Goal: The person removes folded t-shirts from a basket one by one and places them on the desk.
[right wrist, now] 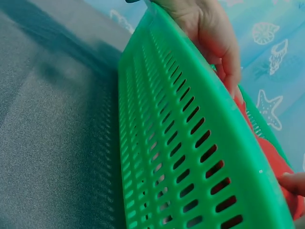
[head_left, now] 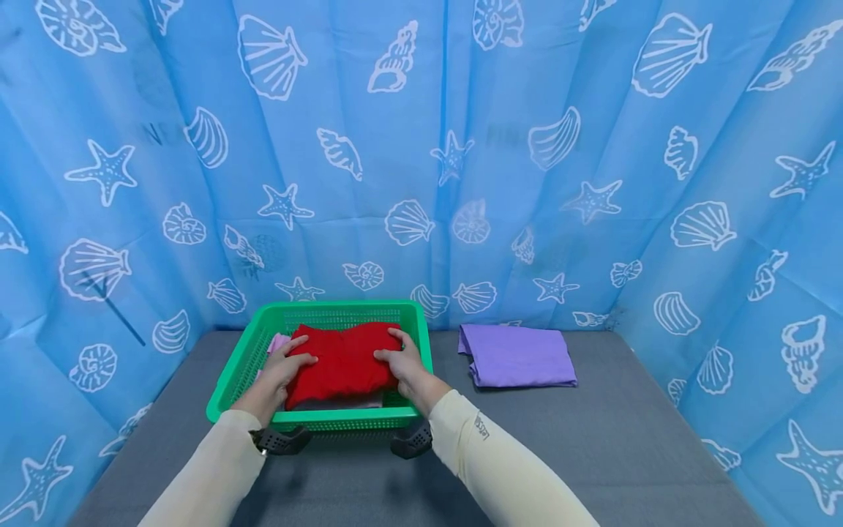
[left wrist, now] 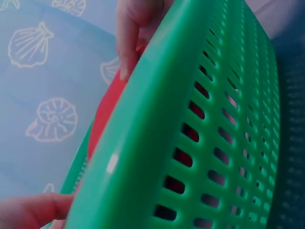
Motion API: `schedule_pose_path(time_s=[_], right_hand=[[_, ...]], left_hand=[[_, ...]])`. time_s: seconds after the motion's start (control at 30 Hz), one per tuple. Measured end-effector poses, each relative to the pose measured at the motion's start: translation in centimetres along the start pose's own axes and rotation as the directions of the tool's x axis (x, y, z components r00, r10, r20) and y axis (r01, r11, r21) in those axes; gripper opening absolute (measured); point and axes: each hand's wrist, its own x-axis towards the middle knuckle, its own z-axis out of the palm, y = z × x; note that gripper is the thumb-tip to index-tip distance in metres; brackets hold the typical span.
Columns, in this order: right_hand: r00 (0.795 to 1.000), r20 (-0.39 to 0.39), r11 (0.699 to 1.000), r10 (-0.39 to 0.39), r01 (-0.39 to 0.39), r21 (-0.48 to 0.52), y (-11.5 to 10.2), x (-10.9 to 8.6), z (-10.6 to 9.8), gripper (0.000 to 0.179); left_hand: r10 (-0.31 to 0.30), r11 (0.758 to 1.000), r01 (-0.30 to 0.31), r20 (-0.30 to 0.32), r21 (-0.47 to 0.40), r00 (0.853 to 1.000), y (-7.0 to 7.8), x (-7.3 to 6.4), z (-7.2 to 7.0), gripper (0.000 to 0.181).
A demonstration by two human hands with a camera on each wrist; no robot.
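Note:
A red folded cloth (head_left: 347,360) lies inside a green plastic basket (head_left: 230,373) with slotted walls. At the cloth's left edge my left hand (head_left: 279,368) grips it, thumb across the top. My right hand (head_left: 406,364) holds the opposite edge in the same way. Both hands reach over the basket's near rim, and the fingers under the cloth are hidden. Pink fabric (head_left: 279,342) shows beside the red cloth on the left, and paler fabric (head_left: 362,401) peeks out beneath its front. In the right wrist view, the near wall (right wrist: 190,124) covers most of the contents.
To the right of the basket, a purple folded cloth (head_left: 520,356) lies flat on the grey tabletop (head_left: 632,439). A blue curtain (head_left: 435,161) with white shell prints hangs behind the table and along both sides. Black devices (head_left: 282,441) are strapped at both wrists.

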Motion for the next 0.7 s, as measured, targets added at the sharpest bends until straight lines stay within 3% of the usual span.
schedule_pose_path(time_s=[0.17,0.37,0.7], right_hand=[[0.999,0.027,0.998,-0.047,0.048,-0.044,-0.9,-0.6,-0.2,0.056],[0.984,0.167,0.997,-0.067,0.071,-0.018,-3.4,-1.8,-1.5,0.058],[0.964,0.266,0.999,0.015,-0.022,0.025,-5.2,-3.0,-5.3,0.061]], left_hand=[[0.019,1.000,-0.018,0.050,-0.024,0.999,0.5,-0.2,-0.7,0.064],[0.062,0.996,-0.054,0.117,-0.067,0.991,1.3,-1.1,-1.4,0.066],[0.088,0.994,-0.080,0.121,-0.072,0.989,2.5,-3.6,0.2,0.072]])
